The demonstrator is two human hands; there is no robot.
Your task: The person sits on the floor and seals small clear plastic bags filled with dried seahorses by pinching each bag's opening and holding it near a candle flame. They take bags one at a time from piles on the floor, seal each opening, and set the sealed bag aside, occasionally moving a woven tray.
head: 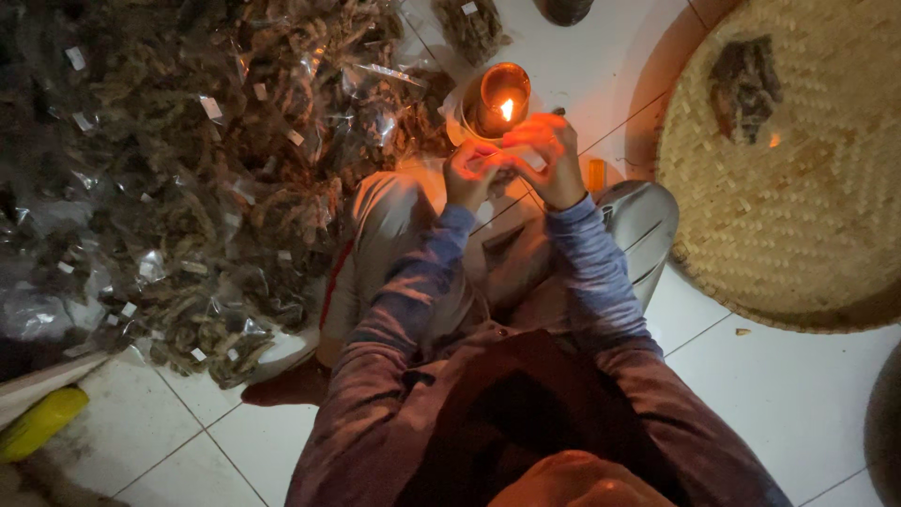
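My left hand point(471, 175) and my right hand point(552, 158) are held close together just in front of a small round metal cup point(495, 99) with a burning flame inside. Between the fingers of both hands I pinch a thin clear plastic packet point(505, 155), its edge near the flame. The orange light falls on both hands. What is inside the packet is hidden by my fingers. I sit on the white tiled floor with my knees bent under my arms.
A large heap of clear packets filled with dark dried pieces point(197, 178) lies at the left. A round woven bamboo tray point(807, 207) with a small dark pile point(744, 84) sits at the right. A yellow object point(39, 422) lies at lower left.
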